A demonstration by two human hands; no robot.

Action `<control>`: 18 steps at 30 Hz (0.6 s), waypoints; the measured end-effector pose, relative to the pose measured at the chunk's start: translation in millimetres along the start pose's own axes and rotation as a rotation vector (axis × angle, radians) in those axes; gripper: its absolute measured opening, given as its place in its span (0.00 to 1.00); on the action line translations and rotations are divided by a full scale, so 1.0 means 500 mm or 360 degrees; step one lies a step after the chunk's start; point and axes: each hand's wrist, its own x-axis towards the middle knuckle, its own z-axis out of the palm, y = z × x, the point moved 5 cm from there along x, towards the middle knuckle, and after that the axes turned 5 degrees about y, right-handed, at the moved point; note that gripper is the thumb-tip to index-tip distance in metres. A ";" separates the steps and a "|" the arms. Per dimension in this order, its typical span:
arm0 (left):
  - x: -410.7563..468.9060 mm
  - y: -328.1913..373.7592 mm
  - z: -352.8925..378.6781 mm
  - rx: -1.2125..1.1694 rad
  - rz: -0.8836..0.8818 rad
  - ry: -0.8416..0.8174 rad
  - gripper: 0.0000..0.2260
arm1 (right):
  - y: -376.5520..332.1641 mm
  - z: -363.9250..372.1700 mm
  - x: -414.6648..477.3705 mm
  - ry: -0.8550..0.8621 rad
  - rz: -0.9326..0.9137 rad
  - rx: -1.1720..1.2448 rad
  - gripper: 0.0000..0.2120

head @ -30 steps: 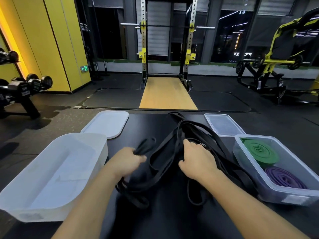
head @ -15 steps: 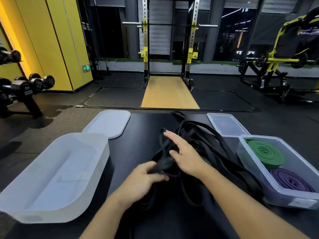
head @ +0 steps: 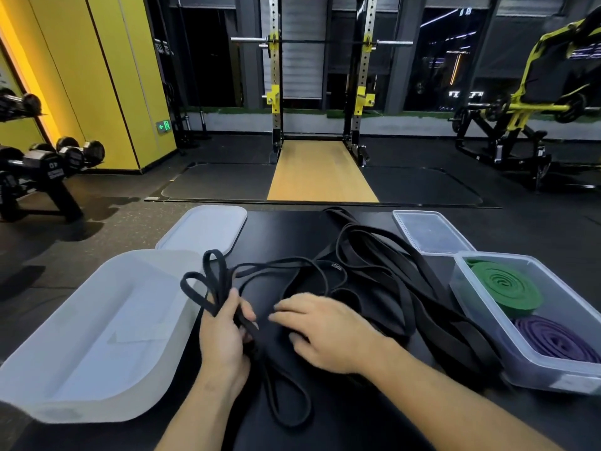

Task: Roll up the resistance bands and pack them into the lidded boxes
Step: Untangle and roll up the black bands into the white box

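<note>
A tangle of black resistance bands (head: 374, 275) lies across the middle of the black table (head: 286, 232). My left hand (head: 224, 333) grips a thin black band, whose loops (head: 208, 281) stick up above my fingers. My right hand (head: 325, 330) lies on the pile just to the right, fingers spread flat on the bands. A white open box (head: 94, 333) stands at the left, with nothing in it. At the right, a clear box (head: 481, 320) holds a rolled green band (head: 504, 288) and a rolled purple band (head: 556, 340).
The white lid (head: 205, 229) lies behind the white box, and the clear lid (head: 429, 232) behind the clear box. Beyond the table's far edge are a squat rack (head: 322, 92), a dumbbell rack (head: 35, 170) at the left and a yellow machine (head: 527, 102) at the right.
My left hand has moved left and lifted a thin band, so its loops now stand up near the white box. My right hand has dropped flat onto the pile.
</note>
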 end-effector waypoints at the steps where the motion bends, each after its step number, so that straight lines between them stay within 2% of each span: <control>1: 0.001 0.000 -0.004 -0.0014 0.0038 0.0020 0.18 | 0.003 0.013 0.000 -0.0130 0.0046 -0.0040 0.20; 4: 0.012 -0.005 -0.022 -0.0126 0.0115 0.0111 0.13 | 0.039 0.003 -0.006 -0.0165 0.0340 -0.0451 0.19; 7: 0.013 -0.004 -0.022 -0.0183 0.0126 0.0114 0.16 | 0.105 -0.047 -0.052 -0.0196 0.0992 -0.0736 0.15; 9: -0.001 0.005 -0.007 -0.0137 0.0147 0.0068 0.15 | 0.139 -0.079 -0.087 -0.0271 0.1290 -0.0848 0.13; 14: 0.005 -0.002 -0.020 -0.0130 0.0252 0.0209 0.07 | 0.196 -0.132 -0.107 -0.0460 0.1531 -0.0785 0.15; 17: 0.006 0.000 -0.019 -0.0111 0.0264 0.0162 0.09 | 0.202 -0.158 -0.092 -0.0410 0.1519 -0.0839 0.17; 18: 0.003 0.001 -0.015 -0.0067 0.0273 0.0138 0.13 | 0.198 -0.167 -0.081 -0.0317 0.1438 -0.0890 0.17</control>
